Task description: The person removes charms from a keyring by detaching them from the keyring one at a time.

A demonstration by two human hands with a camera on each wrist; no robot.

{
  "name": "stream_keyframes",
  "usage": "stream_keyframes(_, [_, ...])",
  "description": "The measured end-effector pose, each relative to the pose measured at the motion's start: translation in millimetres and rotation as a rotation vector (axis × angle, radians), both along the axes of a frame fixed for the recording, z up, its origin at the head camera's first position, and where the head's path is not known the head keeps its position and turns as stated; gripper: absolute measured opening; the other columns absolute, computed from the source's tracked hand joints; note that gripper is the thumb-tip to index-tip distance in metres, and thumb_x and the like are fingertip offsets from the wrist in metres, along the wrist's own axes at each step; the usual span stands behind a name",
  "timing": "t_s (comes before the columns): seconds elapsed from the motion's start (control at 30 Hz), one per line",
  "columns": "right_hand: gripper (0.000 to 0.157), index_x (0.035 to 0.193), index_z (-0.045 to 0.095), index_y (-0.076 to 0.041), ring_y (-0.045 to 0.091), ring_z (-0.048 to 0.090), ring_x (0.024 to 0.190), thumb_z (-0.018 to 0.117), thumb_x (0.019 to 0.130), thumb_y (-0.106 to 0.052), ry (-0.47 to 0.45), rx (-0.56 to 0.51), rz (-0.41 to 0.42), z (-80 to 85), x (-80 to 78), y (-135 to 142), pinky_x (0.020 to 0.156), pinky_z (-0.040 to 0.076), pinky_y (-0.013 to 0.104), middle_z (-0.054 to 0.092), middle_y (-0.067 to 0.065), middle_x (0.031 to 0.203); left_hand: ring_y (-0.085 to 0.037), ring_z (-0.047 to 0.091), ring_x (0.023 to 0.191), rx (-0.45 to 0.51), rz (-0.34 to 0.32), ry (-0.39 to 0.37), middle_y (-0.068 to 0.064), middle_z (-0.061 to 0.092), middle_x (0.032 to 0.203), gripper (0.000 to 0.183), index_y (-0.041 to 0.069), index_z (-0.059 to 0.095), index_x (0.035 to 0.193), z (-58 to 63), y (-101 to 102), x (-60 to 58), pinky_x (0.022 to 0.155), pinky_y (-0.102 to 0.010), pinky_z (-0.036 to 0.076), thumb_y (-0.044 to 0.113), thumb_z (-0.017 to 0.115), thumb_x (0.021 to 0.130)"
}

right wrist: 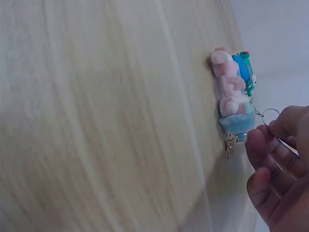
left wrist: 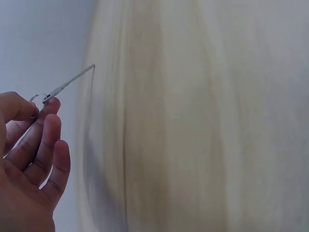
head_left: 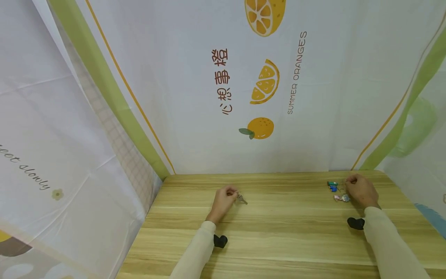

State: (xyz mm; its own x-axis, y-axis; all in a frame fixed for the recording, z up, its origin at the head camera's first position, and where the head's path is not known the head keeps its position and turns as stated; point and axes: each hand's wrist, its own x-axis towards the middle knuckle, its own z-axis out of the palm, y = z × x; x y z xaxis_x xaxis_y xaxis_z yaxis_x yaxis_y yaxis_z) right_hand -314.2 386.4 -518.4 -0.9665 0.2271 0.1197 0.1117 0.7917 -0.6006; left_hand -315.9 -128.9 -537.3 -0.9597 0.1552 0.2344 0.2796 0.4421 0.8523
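Observation:
On the left part of the table, my left hand pinches a small metal ring between thumb and fingers. A silver key sticks out from that ring, its tip pointing away from the hand. Over at the far right, my right hand pinches a thin wire ring, which a short chain seems to link to a green and blue figure charm. Beside it on the table lies a pink and light blue charm with a gold-coloured clasp; the right fingers are close to it.
The wood-grain table ends at a white cloth printed with oranges, which hangs behind it. More cloth hangs on the left and right sides. A black piece sits at the left wrist and another black piece at the right.

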Motion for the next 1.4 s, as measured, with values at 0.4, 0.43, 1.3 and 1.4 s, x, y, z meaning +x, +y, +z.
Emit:
stream_keyframes(0.4, [0.032, 0.115, 0.062, 0.006, 0.045, 0.064, 0.094, 0.054, 0.107, -0.024, -0.027, -0.006, -0.005, -3.1, 0.2, 3, 0.064, 0.044, 0.039, 0.066, 0.033, 0.109, -0.012, 0.065, 0.084, -0.089, 0.042, -0.020, -0.006, 0.074, 0.097, 0.011, 0.005, 0.074, 0.107, -5.2, -7, -2.6, 0.072, -0.025, 0.055, 0.012, 0.067, 0.104])
stream_keyframes(0.43, [0.033, 0.115, 0.062, 0.007, 0.045, 0.064, 0.094, 0.053, 0.107, -0.024, -0.036, -0.008, -0.005, -3.5, 0.0, 4, 0.064, 0.044, 0.040, 0.066, 0.033, 0.109, -0.012, 0.065, 0.084, -0.099, 0.045, -0.021, -0.005, 0.074, 0.096, 0.010, 0.006, 0.074, 0.106, -5.4, -7, -2.7, 0.072, -0.025, 0.055, 0.012, 0.067, 0.103])
stream_keyframes(1.3, [0.040, 0.125, 0.058, 0.008, 0.051, 0.063, 0.103, 0.047, 0.106, -0.025, -0.126, -0.010, -0.022, -5.5, 2.2, 8, 0.072, 0.050, 0.052, 0.061, 0.037, 0.121, -0.016, 0.063, 0.085, -0.207, 0.095, -0.051, -0.006, 0.072, 0.097, 0.011, 0.002, 0.074, 0.108, -5.2, -11, -5.9, 0.073, -0.030, 0.053, 0.008, 0.067, 0.103])
stream_keyframes(1.4, [0.040, 0.125, 0.058, 0.008, 0.052, 0.063, 0.103, 0.047, 0.105, -0.024, -0.122, -0.008, -0.023, -7.2, 1.8, 8, 0.071, 0.050, 0.051, 0.062, 0.037, 0.121, -0.018, 0.065, 0.089, -0.210, 0.098, -0.040, -0.010, 0.072, 0.100, 0.012, 0.000, 0.073, 0.111, -4.8, -12, -6.5, 0.077, -0.035, 0.056, 0.006, 0.067, 0.103])
